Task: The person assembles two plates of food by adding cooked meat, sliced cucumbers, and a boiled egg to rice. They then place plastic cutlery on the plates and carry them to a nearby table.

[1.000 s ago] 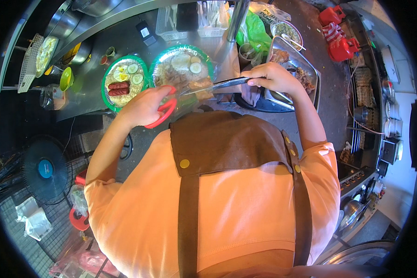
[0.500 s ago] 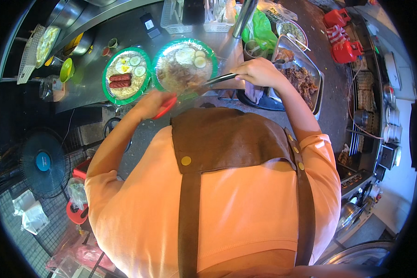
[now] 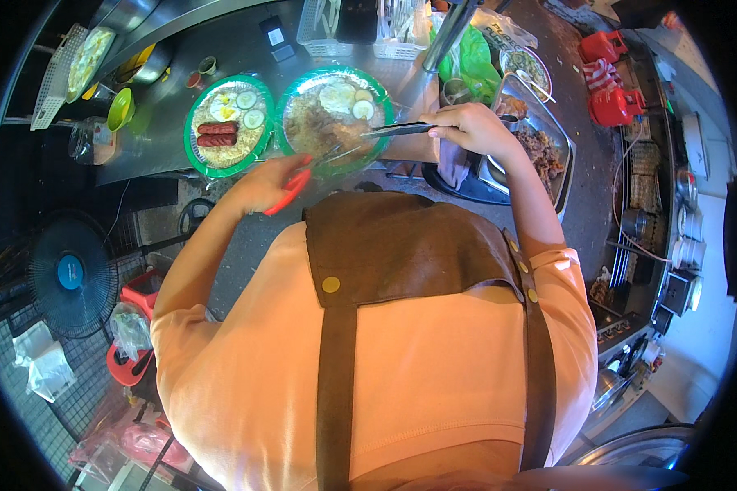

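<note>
The left hand [image 3: 269,185] is wrapped round the red loop handles of a pair of scissors [image 3: 282,199], and the right hand [image 3: 471,129] grasps a pair of tongs [image 3: 408,128] by its dark handle end. The scissors' red handles are bright and plain; their thin grey blades point up and right over the near part of the right-hand plate [image 3: 283,102]. The tongs are slim, black toward the hand and metallic toward the tip, and slant down and left over the same plate. Both tips lie close together above brownish meat, which is blurred, so I cannot tell whether either touches it. This round plate has a shiny green rim and carries pale rice, a fried egg [image 3: 336,98] and cucumber slices [image 3: 363,110].

Just to its left, a second green-rimmed plate [image 3: 190,135] holds rice, red sausages [image 3: 218,134], egg and cucumber. Both plates are on a metal counter [image 3: 151,159]. Right of the tongs is a metal tray [image 3: 571,159] of browned meat, with a green plastic bag [image 3: 477,65] near it. Farther out are red gas cylinders [image 3: 617,106] and, at left, a dark fan [image 3: 71,272].
</note>
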Available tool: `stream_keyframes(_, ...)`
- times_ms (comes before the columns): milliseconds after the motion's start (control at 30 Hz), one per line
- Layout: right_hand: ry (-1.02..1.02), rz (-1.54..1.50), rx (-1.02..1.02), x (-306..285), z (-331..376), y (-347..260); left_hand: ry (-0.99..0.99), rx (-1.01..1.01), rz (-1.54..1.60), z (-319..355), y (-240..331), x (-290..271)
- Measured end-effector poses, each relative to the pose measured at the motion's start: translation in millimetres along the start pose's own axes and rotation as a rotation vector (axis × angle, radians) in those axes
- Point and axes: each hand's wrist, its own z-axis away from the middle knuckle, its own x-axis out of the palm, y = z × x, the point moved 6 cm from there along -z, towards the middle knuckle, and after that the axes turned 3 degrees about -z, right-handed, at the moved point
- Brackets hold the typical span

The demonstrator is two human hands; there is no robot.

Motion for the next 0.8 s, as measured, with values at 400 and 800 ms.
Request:
stream_keyframes(400,-0.055,0.022,0.010,7,-6,-1,0.065,0.089,-0.157,-4,-6,4)
stream_keyframes(800,0.076,-0.603,0.211,53,9,31,0.093,-0.177,0.697,-10,-12,43)
